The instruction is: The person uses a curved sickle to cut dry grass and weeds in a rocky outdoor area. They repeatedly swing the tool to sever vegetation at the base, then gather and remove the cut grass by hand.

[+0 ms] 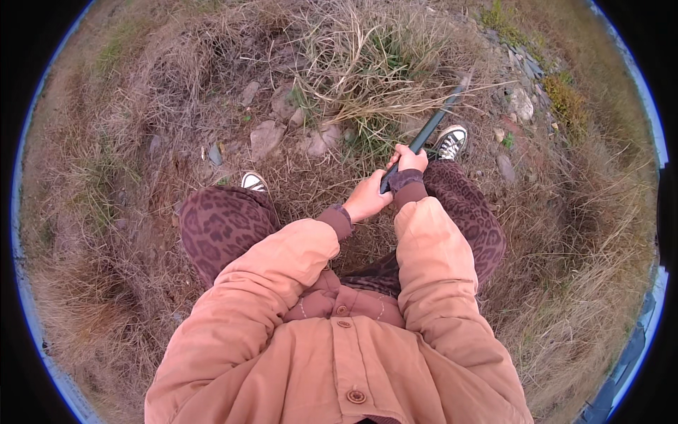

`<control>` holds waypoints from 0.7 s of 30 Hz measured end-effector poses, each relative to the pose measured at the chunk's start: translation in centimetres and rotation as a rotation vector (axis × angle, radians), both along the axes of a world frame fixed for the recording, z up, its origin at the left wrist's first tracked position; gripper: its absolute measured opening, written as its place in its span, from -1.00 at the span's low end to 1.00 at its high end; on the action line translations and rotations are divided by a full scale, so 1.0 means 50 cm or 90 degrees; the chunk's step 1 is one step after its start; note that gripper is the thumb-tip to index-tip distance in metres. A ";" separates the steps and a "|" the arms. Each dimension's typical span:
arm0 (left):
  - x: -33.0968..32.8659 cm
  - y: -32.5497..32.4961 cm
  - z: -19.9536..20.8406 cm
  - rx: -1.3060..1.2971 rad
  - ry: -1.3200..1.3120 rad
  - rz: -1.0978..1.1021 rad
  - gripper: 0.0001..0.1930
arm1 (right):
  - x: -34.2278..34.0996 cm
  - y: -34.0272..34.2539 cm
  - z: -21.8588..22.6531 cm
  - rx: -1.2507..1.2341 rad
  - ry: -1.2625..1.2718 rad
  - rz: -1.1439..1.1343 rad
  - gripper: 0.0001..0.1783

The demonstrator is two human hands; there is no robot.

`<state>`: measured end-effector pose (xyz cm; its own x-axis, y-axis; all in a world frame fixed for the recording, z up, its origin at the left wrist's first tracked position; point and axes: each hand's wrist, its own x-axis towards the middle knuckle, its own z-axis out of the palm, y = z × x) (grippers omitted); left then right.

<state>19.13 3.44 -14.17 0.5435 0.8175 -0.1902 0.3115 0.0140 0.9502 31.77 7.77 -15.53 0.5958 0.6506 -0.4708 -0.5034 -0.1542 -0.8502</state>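
A long dark green handle (436, 125) slants from between my knees up toward the far right. My left hand (368, 197) is closed around its near end. Just ahead of it, my right hand (409, 158) is wrapped round the same handle, close to my right shoe. The far end of the handle narrows to a pale, blurred tip beside a large clump of dry and green grass (385, 60). What kind of head the tool has, if any, I cannot make out.
My right sneaker (450, 143) and left sneaker (254, 181) stand wide apart on a dry slope. Between them and the grass lie embedded stones (266, 139). A pale rock (520, 104) and slaty rubble (528, 65) lie at the far right. Dry grass surrounds me.
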 end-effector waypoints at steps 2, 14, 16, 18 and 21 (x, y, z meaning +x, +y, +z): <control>0.000 0.001 0.000 -0.048 -0.047 -0.020 -0.55 | 0.015 0.009 0.002 0.081 0.004 -0.047 -0.83; -0.007 -0.004 0.013 -0.290 -0.101 -0.025 -0.59 | -0.004 0.001 0.000 -0.133 -0.133 -0.071 -0.75; -0.013 -0.001 0.024 -0.351 -0.129 -0.020 -0.63 | -0.020 -0.003 0.019 -0.167 -0.160 -0.044 -0.71; -0.024 0.005 0.043 -0.445 -0.162 -0.027 -0.64 | -0.043 -0.011 0.043 -0.184 -0.178 -0.009 -0.68; -0.044 0.007 0.084 -0.521 -0.179 -0.025 -0.65 | -0.083 -0.027 0.082 -0.170 -0.172 0.075 -0.66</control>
<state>16.95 3.79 -9.95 0.6834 0.4621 -0.5652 0.0816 0.7210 0.6881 27.59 6.43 -11.42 0.6504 0.5975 -0.4690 -0.2329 -0.4308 -0.8719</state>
